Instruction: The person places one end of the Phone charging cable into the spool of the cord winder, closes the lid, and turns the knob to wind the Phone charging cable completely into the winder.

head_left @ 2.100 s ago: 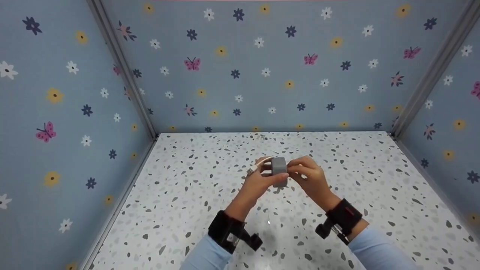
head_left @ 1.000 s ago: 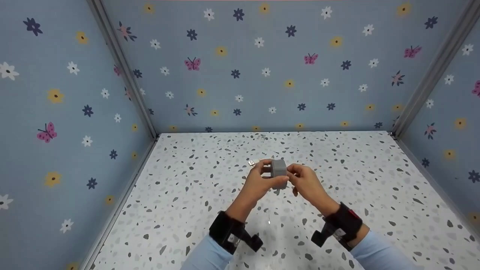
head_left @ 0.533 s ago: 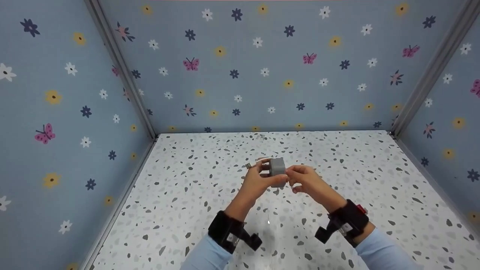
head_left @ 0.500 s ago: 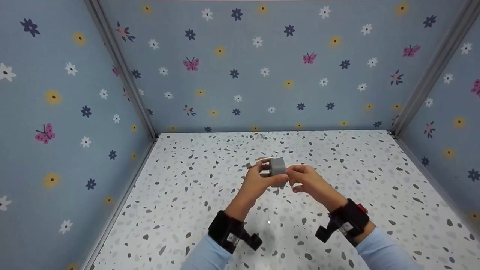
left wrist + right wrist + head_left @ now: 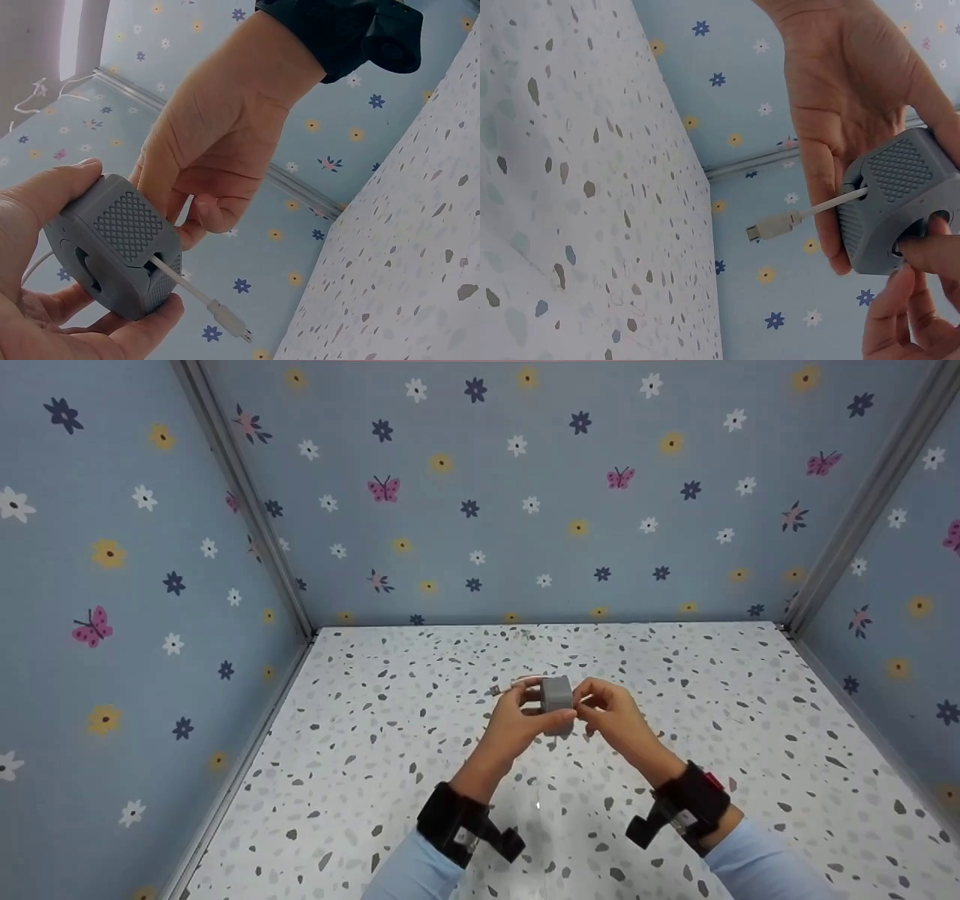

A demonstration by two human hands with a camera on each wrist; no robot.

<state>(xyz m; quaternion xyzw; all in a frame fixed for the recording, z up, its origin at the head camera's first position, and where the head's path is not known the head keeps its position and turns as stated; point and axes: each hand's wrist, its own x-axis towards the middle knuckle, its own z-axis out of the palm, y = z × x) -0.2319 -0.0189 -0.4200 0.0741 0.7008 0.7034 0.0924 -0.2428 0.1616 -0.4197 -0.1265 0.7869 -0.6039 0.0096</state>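
Note:
My left hand (image 5: 516, 726) grips a grey, many-sided cable winder (image 5: 556, 694) with its thumb on the near side and its fingers spread round the far side. The winder (image 5: 124, 229) has crosshatched side panels and a round recess in its face. From a slot in its side comes a short white cable (image 5: 832, 202) that ends in a small metal-tipped plug (image 5: 771, 226). On the left in the head view, a plug (image 5: 495, 690) sticks out past the left fingers. My right hand (image 5: 613, 716) pinches at the recess with thumb and forefinger, the pinched part mostly hidden.
Both hands are over a white speckled table (image 5: 375, 780). Blue flowered panels (image 5: 517, 510) with grey metal corner posts (image 5: 251, 502) close in the back and sides. Each wrist wears a black strap with a camera (image 5: 457, 825).
The right hand has rolled and shifted back and forth at the winder's face, its wrist tilting. The left hand keeps its grip almost in place. The plug at left has swung slightly.

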